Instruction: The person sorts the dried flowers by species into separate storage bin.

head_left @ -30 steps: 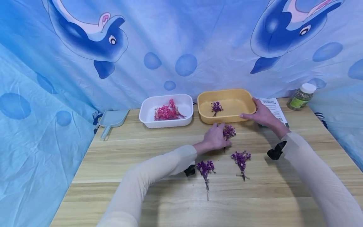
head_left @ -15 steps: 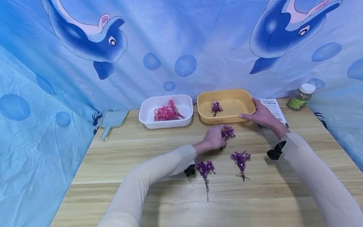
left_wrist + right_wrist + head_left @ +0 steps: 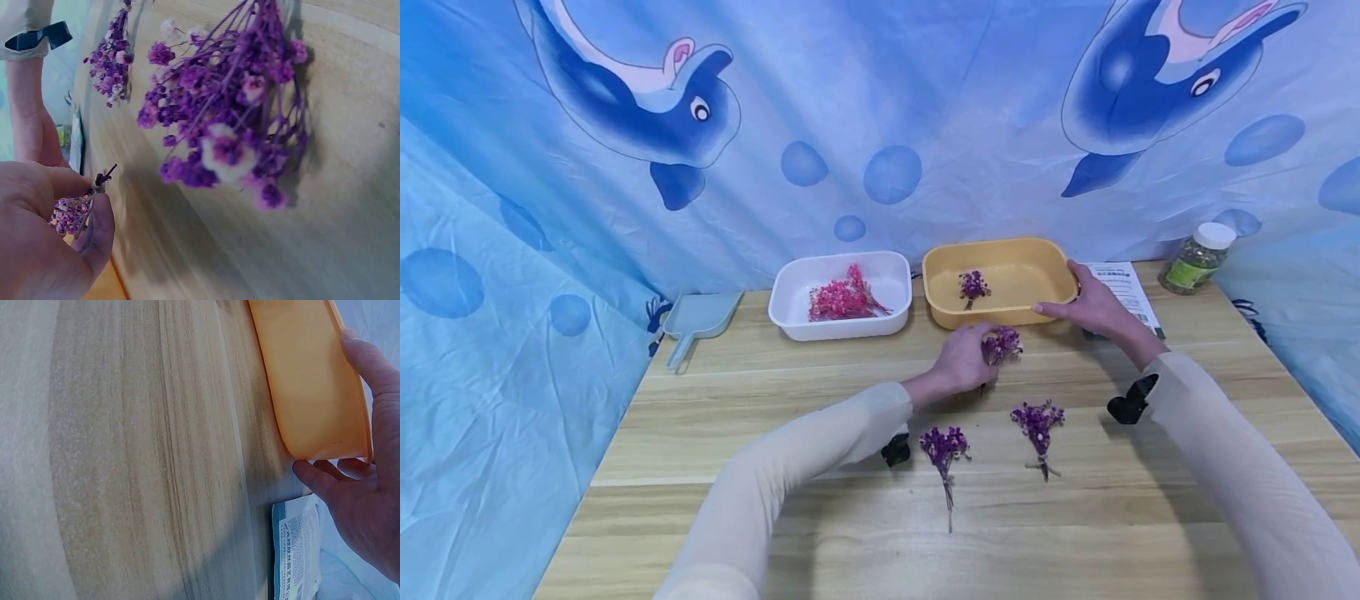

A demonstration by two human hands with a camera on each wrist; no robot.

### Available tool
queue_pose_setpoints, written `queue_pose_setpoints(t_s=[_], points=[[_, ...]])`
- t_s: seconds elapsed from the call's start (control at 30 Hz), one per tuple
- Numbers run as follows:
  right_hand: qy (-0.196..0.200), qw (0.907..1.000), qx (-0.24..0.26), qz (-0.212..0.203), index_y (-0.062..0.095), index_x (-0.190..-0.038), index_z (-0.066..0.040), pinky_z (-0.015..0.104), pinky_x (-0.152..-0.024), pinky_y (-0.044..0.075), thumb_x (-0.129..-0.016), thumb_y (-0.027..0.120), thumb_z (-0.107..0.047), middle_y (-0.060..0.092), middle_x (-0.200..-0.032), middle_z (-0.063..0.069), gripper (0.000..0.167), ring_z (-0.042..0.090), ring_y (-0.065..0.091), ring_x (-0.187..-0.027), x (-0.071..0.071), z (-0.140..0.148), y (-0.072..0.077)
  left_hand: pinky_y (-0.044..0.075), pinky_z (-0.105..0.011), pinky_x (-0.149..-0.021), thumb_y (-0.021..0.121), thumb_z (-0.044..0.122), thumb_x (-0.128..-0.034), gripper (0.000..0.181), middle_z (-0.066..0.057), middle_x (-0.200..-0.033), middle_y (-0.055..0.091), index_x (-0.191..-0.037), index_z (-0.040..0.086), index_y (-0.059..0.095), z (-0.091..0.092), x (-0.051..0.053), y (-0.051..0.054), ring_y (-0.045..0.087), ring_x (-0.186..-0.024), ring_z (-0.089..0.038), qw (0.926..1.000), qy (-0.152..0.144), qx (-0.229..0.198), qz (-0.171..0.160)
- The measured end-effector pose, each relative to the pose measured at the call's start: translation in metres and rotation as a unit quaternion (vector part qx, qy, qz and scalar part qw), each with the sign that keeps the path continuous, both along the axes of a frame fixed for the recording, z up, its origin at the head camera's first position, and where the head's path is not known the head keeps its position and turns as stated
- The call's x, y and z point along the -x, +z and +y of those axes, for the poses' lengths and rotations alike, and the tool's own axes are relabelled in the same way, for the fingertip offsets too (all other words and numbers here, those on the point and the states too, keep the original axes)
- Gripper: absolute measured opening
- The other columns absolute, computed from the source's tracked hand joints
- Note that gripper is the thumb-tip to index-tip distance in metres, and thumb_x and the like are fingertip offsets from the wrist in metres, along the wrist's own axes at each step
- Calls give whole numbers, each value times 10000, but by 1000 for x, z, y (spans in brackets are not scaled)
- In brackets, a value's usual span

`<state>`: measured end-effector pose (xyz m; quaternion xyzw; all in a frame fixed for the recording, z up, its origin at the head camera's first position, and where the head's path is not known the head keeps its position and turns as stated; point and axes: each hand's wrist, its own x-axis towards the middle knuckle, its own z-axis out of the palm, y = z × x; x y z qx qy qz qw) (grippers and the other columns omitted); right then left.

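My left hand (image 3: pixel 962 360) pinches a small purple flower bunch (image 3: pixel 1002 345) by its stems, just in front of the yellow tray (image 3: pixel 985 317); the left wrist view shows thumb and finger meeting on the tied stems (image 3: pixel 100 181). My right hand (image 3: pixel 1093 302) grips the tray's right end, which the right wrist view shows as an orange wall (image 3: pixel 319 381) between thumb and fingers. Inside the tray lies one purple bunch (image 3: pixel 974 285). Two more purple bunches, one left (image 3: pixel 945 450) and one right (image 3: pixel 1037 423), lie on the table nearer to me.
A white tray (image 3: pixel 841 331) with pink flowers (image 3: pixel 842 298) stands left of the yellow one. Farther left lies a light blue dustpan (image 3: pixel 702 316). A printed packet (image 3: pixel 1126 287) and a lidded jar (image 3: pixel 1197 258) are at the back right, before the blue curtain (image 3: pixel 880 100).
Along with the bunch it pinches, my left hand has shifted slightly left and toward the yellow tray. My right hand keeps its place on the tray.
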<state>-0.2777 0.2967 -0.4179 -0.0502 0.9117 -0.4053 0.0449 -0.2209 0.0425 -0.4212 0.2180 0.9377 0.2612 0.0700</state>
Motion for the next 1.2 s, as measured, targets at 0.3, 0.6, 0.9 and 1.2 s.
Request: queue_pose_setpoints(t_s=[0.3,0.6,0.9,1.2], points=[[-21,10000,1,-78,-76,-1556,54,594,-1132,272,-836,786,-499,126,-1561,389,1252,530,295,-1374,0,0,-1,434,-326,-1046,836,74,-767,781,-45,-1379,586,-1466,125,490,-3,4,12,540,-1207,-212,9993,-101,-311,157],[8,10000,-4,-98,-74,-1556,56,599,-1119,295,-842,782,-495,126,-1558,394,1243,533,297,-1371,1,1,-1,432,-385,-1055,830,100,-802,719,-102,-1381,587,-1441,69,501,-5,22,38,538,-1232,-268,9962,-28,-771,405],[-15,10000,13,-94,-64,-1561,47,590,-1106,324,-835,790,-495,160,-1552,390,1245,524,339,-1350,1,3,-1,457,-378,-999,799,140,-834,724,-89,-1332,608,-1476,108,466,9,56,57,548,-1187,-244,9948,372,-709,627],[-17,9999,-122,-102,-55,-1559,58,580,-1138,269,-829,783,-524,121,-1568,380,1255,519,265,-1397,3,2,-1,501,-358,-940,782,124,-844,772,-99,-1365,556,-1521,170,414,23,85,61,534,-1184,-250,9917,732,-762,726]])
